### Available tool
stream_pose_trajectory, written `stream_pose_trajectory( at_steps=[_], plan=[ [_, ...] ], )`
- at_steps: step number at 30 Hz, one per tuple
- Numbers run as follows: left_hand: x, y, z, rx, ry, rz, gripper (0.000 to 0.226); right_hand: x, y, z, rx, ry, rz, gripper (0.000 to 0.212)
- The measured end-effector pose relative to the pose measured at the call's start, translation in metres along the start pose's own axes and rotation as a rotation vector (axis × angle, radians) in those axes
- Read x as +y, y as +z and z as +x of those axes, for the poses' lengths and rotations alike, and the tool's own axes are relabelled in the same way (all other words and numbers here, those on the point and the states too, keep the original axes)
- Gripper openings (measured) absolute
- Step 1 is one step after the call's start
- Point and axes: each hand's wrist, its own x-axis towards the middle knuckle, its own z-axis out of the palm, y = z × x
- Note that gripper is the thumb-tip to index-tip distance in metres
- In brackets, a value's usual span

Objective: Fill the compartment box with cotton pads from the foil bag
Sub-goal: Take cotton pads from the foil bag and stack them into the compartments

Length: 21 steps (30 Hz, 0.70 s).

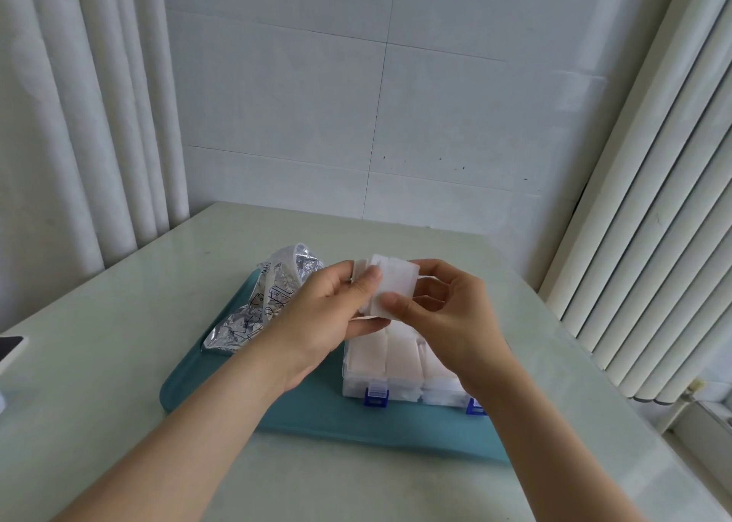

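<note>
A clear compartment box (400, 391) with blue latches stands on a teal tray (317, 414), its near compartments packed with white cotton pads (396, 351). Above the box's far part, both hands hold a small stack of white cotton pads (396, 280). My left hand (328, 315) pinches the stack's left side with the thumb on top. On the right side, my right hand (447, 315) grips it with the thumb on its lower edge. The crumpled silver foil bag (261, 307) lies on the tray's far left, beside my left hand.
The tray rests on a pale glossy table (119, 363) set into a white tiled corner. Curtains hang at the left and a ribbed radiator (653, 244) stands at the right. A white-edged dark device (10, 349) lies at the table's left edge.
</note>
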Motion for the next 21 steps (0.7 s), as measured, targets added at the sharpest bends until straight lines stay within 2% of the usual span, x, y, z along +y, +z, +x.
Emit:
stream_pose_trajectory(
  at_steps=[2, 5, 9, 11, 17, 21],
  plan=[
    [-0.002, 0.001, 0.000, -0.028, -0.009, -0.018, 0.036, -0.001, 0.003, -0.001, -0.013, -0.084, -0.044, 0.033],
    [-0.005, 0.003, 0.000, -0.028, -0.016, -0.021, 0.033, 0.002, 0.008, 0.000, 0.012, -0.145, -0.153, 0.049],
    [-0.002, 0.002, 0.000, 0.003, -0.038, -0.107, 0.028, 0.007, 0.011, -0.003, 0.041, -0.321, -0.528, 0.085],
    [-0.001, 0.000, 0.000, 0.022, -0.062, -0.141, 0.030, 0.007, 0.011, -0.005, 0.001, -0.415, -0.644, 0.093],
    [0.001, -0.002, 0.000, -0.025, -0.123, -0.091, 0.028, 0.003, 0.012, -0.008, -0.067, -0.426, -0.684, 0.078],
    [0.002, -0.002, -0.001, -0.041, -0.132, -0.105, 0.027, 0.003, 0.015, -0.009, -0.063, -0.472, -0.662, 0.076]
  ],
)
